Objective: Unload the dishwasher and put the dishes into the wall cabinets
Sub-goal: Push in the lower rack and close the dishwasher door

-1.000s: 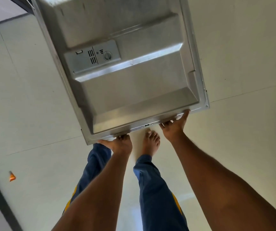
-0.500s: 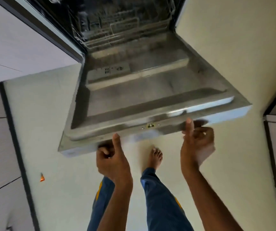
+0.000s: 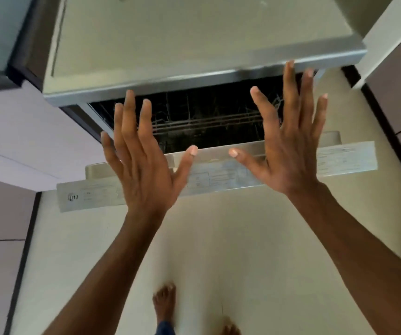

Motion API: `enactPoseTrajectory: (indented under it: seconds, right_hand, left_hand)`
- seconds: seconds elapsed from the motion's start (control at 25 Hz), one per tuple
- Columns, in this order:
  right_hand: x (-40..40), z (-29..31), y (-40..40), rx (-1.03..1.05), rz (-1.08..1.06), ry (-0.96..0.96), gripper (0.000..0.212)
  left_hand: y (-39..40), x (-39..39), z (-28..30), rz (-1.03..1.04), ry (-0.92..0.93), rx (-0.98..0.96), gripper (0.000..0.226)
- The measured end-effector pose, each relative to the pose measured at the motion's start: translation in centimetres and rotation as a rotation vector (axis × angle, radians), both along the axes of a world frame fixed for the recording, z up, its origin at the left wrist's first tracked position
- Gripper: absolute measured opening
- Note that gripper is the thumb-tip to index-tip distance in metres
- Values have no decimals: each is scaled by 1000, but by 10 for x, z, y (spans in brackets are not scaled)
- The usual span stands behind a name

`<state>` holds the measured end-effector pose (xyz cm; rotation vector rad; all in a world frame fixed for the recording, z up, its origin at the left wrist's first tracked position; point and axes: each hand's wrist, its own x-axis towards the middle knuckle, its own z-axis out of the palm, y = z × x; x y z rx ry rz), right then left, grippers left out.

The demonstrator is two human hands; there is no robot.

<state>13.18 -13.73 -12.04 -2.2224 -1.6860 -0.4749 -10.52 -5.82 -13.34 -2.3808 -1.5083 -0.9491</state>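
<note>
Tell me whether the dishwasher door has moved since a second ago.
Yes. The dishwasher door has swung up from flat toward the countertop; both hands have let go.

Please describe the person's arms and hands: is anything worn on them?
Both forearms are bare, with no sleeves in view. The left hand and the right hand carry no gloves, and no ring, watch or bracelet shows. The fingernails are short and look unpainted.

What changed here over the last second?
Both hands let go of the dishwasher door. The left hand and right hand are now open, fingers spread, off its edge. The door has dropped further open, showing the rack. Person unmoved, barefoot.
</note>
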Motion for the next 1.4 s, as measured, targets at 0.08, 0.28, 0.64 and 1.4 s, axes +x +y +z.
enactPoseTrajectory:
  seconds: [0.08, 0.28, 0.64, 1.4]
  right_hand:
    - [8, 13, 27, -20, 3, -12, 100]
    - [24, 28, 74, -1, 72, -32, 95]
    - [43, 37, 126, 25, 160, -31, 85]
    - [57, 45, 128, -180, 375, -64, 110]
  left_hand:
    - [25, 11, 16, 31, 18, -34, 94]
    - [76, 28, 35, -40, 54, -54, 91]
    - [131, 46, 40, -103, 121, -88, 76]
    - [147, 31, 51, -372, 361, -110, 113]
